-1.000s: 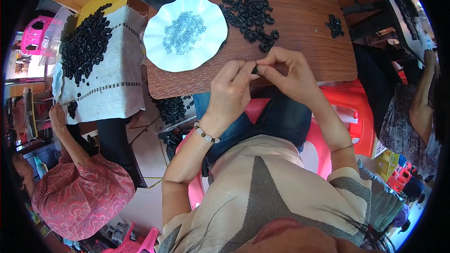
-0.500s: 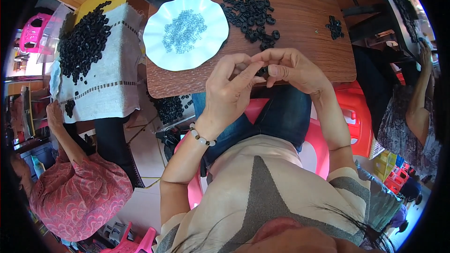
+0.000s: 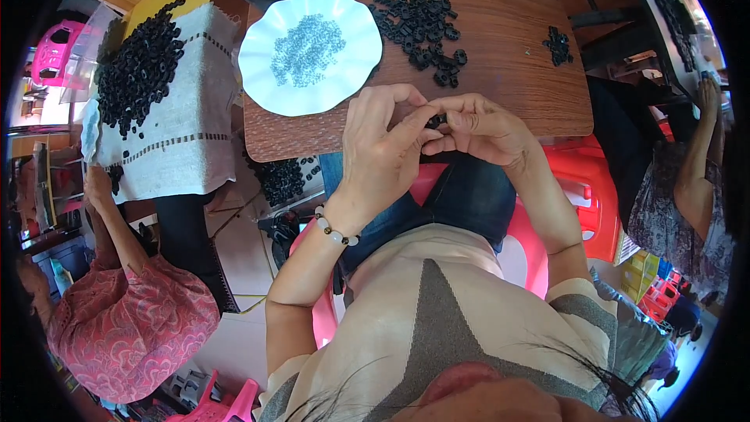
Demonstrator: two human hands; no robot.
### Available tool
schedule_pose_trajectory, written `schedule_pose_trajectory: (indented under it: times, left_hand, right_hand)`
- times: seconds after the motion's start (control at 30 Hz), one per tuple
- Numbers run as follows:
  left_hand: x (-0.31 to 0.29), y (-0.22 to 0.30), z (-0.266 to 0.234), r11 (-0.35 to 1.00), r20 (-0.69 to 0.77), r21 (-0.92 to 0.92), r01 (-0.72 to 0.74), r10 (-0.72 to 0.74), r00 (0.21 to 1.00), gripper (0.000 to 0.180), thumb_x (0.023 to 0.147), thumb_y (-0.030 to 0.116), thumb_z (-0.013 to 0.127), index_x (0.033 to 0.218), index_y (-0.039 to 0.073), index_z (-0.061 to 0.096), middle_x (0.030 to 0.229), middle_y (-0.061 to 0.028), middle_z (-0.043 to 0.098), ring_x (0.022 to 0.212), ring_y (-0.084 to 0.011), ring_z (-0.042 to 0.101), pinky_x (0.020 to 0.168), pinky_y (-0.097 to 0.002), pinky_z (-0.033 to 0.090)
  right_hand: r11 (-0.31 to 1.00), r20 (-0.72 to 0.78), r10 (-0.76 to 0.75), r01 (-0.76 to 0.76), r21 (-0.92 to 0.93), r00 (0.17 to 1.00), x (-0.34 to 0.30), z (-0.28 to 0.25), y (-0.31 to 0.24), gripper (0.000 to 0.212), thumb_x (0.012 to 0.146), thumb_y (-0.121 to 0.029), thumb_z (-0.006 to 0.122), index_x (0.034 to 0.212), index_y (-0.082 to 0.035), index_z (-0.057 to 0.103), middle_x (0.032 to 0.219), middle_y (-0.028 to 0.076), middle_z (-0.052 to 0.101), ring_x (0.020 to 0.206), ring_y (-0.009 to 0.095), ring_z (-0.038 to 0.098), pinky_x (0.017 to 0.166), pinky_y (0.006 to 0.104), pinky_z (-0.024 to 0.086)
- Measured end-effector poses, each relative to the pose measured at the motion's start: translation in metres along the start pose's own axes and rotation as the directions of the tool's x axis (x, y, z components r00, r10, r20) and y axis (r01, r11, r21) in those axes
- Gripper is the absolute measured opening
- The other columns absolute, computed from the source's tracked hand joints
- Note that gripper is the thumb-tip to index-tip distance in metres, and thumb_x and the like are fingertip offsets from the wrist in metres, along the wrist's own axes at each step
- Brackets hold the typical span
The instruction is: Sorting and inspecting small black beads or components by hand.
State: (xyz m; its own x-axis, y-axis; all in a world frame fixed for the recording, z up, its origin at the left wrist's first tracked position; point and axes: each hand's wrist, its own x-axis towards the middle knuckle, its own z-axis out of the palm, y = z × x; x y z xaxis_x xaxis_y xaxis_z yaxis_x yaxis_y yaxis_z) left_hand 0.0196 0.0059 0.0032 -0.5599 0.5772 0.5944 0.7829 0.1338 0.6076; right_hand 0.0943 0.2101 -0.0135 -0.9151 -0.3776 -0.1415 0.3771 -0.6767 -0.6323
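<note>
I'm getting a fairly bright, even view through the middle, with the strongest light at the far left and right rims, where patches burn out to white. The plate (image 3: 355,74) comes through close to overexposed, its clear beads (image 3: 308,47) washed together. A pale sheen lies over the near left of the desk (image 3: 508,23), and shade sits beneath it. My lens bows straight edges outward and sinks the corners into black; people at the sides look stretched and soft. Between the left grip (image 3: 375,137) and right grip (image 3: 496,131), the black piece (image 3: 437,120) reads too dark for detail.
</note>
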Motion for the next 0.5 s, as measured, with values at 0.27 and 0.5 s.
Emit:
schedule_pose_trajectory:
  times: [0.27, 0.5]
  left_hand:
    - [-0.0003, 0.0039, -0.0014, 0.976, 0.016, -0.161, 0.147, -0.146, 0.989, 0.033, 0.077, -0.003, 0.079, 0.108, 0.005, 0.079, 0.107, -0.0102, 0.066, 0.095, -0.0252, 0.064, 0.08, -0.0342, 0.054]
    - [-0.0036, 0.004, 0.0015, 0.989, 0.012, -0.112, 0.097, -0.097, 0.995, 0.035, 0.075, -0.008, 0.077, 0.108, 0.003, 0.078, 0.106, -0.0117, 0.066, 0.091, -0.0265, 0.065, 0.076, -0.0349, 0.055]
  right_hand:
    - [0.996, -0.001, -0.02, 0.02, 0.091, 1.0, -0.0008, -0.0046, 0.0047, 0.048, 0.102, -0.02, 0.065, 0.137, 0.012, 0.056, 0.124, 0.02, 0.069, 0.118, 0.026, 0.067, 0.11, 0.0431, 0.05]
    - [0.997, -0.015, -0.039, 0.04, 0.069, 0.999, -0.0019, -0.0044, 0.0095, 0.047, 0.102, -0.02, 0.066, 0.136, 0.011, 0.058, 0.123, 0.02, 0.069, 0.118, 0.026, 0.067, 0.111, 0.0455, 0.049]
